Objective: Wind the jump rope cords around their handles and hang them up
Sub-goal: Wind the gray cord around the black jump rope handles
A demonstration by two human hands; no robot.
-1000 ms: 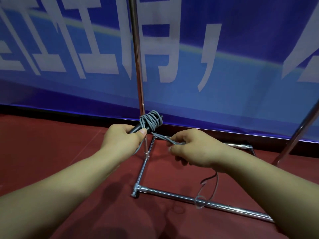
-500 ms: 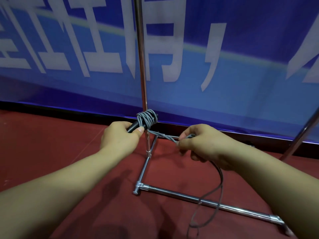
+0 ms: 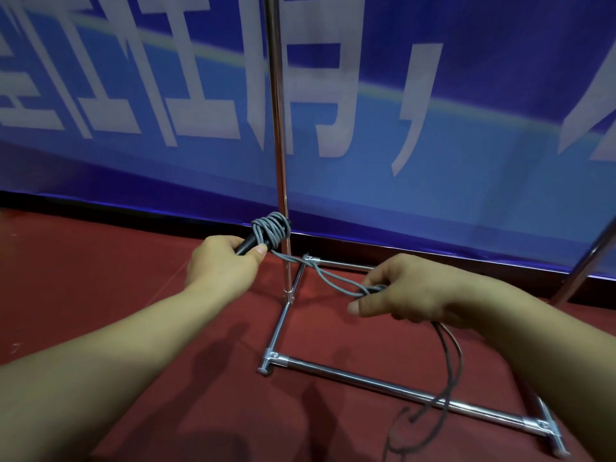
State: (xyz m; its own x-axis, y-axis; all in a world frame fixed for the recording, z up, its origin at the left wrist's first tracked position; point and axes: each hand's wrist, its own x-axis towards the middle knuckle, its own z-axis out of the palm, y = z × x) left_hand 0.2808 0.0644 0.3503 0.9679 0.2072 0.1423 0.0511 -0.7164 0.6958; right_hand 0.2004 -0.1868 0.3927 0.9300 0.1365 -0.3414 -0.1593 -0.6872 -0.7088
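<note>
Winding step, partly done. Several turns of grey cord (image 3: pixel 270 228) already bunched round the far end of the black handle (image 3: pixel 247 245), just in front of the shiny upright pole (image 3: pixel 279 128). More loose cord left to wind, so hanging up not yet due, by the look of it.

Left hand (image 3: pixel 222 264) wrapped round the handle, fingers curled tight, thumb pressed on top near the bunch. Handle tip poking out past the thumb, pointing far and right.

Right hand (image 3: pixel 411 291) off to the right and nearer, fingers curled round a doubled stretch of cord, thumb sticking out to the left below it. Two strands running from the bunch across to this hand, a bit slack. Past the hand, the loose cord tail (image 3: pixel 448 368) hanging down and lying over the near bar of the metal rack base (image 3: pixel 383 386) on the red floor (image 3: pixel 100 278).

Next, most likely: carry the right hand up and round the handle to lay one more turn beside the others, keeping the cord snug so the bunch stays put. Second handle not seen here; maybe hidden inside the left hand.
</note>
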